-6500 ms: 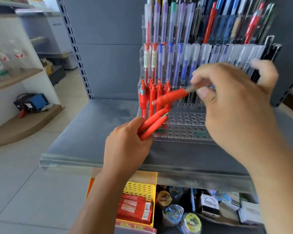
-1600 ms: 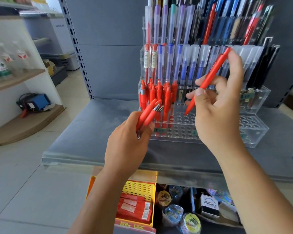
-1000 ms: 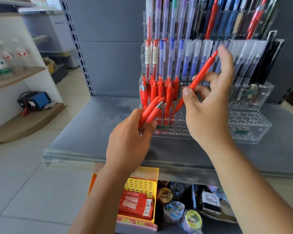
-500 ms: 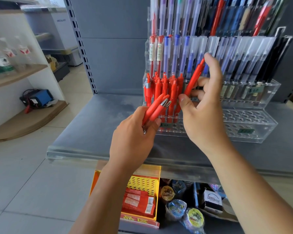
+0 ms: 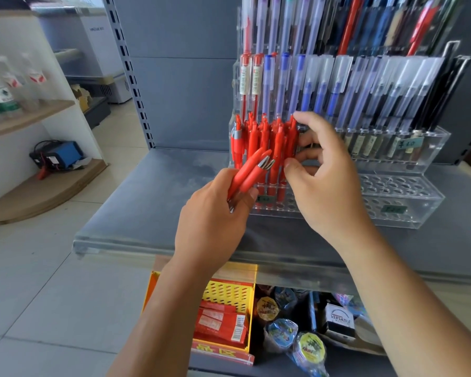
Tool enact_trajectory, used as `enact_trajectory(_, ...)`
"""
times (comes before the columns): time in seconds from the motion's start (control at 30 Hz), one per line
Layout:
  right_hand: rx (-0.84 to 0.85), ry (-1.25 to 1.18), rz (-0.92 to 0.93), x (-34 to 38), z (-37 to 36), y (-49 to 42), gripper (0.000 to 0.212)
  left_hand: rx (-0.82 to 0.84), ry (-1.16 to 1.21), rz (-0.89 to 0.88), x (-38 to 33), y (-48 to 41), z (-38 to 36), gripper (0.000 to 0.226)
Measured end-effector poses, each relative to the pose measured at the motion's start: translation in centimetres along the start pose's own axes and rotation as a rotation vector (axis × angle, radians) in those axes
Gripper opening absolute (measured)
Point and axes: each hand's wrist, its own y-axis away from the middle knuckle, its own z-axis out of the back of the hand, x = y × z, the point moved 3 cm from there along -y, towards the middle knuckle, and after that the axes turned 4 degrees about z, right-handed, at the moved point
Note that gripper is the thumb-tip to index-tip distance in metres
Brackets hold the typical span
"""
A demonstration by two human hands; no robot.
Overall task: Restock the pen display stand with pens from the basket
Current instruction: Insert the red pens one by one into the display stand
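Your left hand [image 5: 212, 221] is fisted round two smooth red plastic pens [image 5: 249, 172]. Their long axes run diagonally, silver cone tips up and to the right toward the stand, clip ends poking out under the fist. Your right hand [image 5: 326, 183] has thumb and index finger curled on a single red pen [image 5: 291, 140], index tip over the top, thumb low on the barrel. That pen is near vertical, at the right edge of the upright red pen cluster [image 5: 256, 140] in the clear acrylic tiered pen stand [image 5: 403, 198]. Its lower end is behind your thumb, so I can't tell if it's seated. The stand's front rows are round holes, and it sits on the matte grey shelf [image 5: 152, 202]. The yellow perforated plastic basket [image 5: 229, 293] is below the shelf, holding flat red packs [image 5: 220, 322].
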Motion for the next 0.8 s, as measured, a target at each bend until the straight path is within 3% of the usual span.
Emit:
enact_trajectory(0.13, -0.071, -0.017, 0.034, 0.7, 0.7, 0.3, 0.055, 0.002, 0.000, -0.003, 0.0, 0.0, 0.0, 0.028)
enact_trajectory(0.27, -0.083, 0.080, 0.163, 2.0, 1.2, 0.6, 0.040, -0.004, 0.007, -0.014, -0.1, 0.0, 0.1, 0.027)
enact_trajectory(0.43, 0.048, 0.183, 0.260, 3.2, 0.6, 1.3, 0.023, -0.017, 0.038, -0.063, -0.1, 0.0, 0.0, 0.025)
enact_trajectory(0.57, 0.178, 0.282, 0.224, 3.4, -0.1, 1.8, 0.030, -0.015, 0.019, -0.119, -0.1, 0.2, 0.1, 0.024)
enact_trajectory(0.8, 0.246, 0.298, 0.178, 3.3, 0.3, 1.5, 0.010, -0.019, -0.038, -0.139, -0.1, 0.2, 0.1, 0.019)
